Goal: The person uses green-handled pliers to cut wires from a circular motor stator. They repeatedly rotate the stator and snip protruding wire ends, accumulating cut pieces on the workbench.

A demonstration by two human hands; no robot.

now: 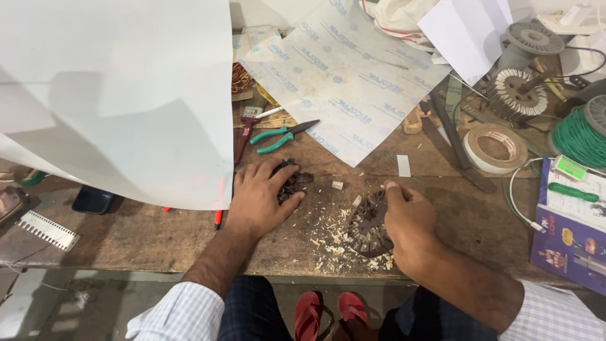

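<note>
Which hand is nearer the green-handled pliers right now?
Left. The left hand rests on a dark clump just below the green-handled pliers, while the right hand sits farther off to their lower right, on the round dark slotted part.

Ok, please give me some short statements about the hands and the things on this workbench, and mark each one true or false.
1. The left hand rests on a dark clump. True.
2. The right hand holds the green-handled pliers. False: the pliers lie untouched; that hand rests on a dark slotted ring.
3. Pale scraps lie between the hands. True.
4. The roll of tape lies left of the left hand. False: it lies to the right.
</note>
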